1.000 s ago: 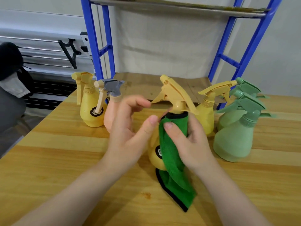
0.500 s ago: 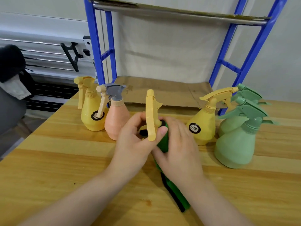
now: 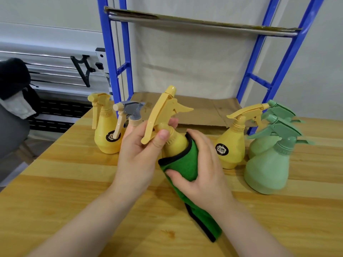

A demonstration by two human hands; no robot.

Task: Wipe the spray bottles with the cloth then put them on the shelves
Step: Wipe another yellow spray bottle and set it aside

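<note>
My left hand [image 3: 141, 154] grips the neck and trigger of a yellow spray bottle [image 3: 167, 115], tilted with its head up and to the left. My right hand [image 3: 202, 171] holds a green cloth [image 3: 187, 164] with black edging wrapped round the bottle's body; the cloth's tail hangs down to the table. Other bottles stand on the wooden table [image 3: 55, 182]: a yellow one [image 3: 104, 130] and a pink one with a grey head [image 3: 130, 110] on the left, a yellow one [image 3: 232, 147] and two green ones [image 3: 267, 169] on the right.
A blue metal shelf rack [image 3: 111, 58] stands at the table's back, with a cardboard-lined lower shelf [image 3: 204, 110] and an upper shelf [image 3: 202, 25]. A dark chair with clothing [image 3: 13, 93] sits off the table's left edge.
The held bottle has turned so its spray head points up and away. My right hand with the cloth slid from the neck down round the body. The view shifted slightly.
</note>
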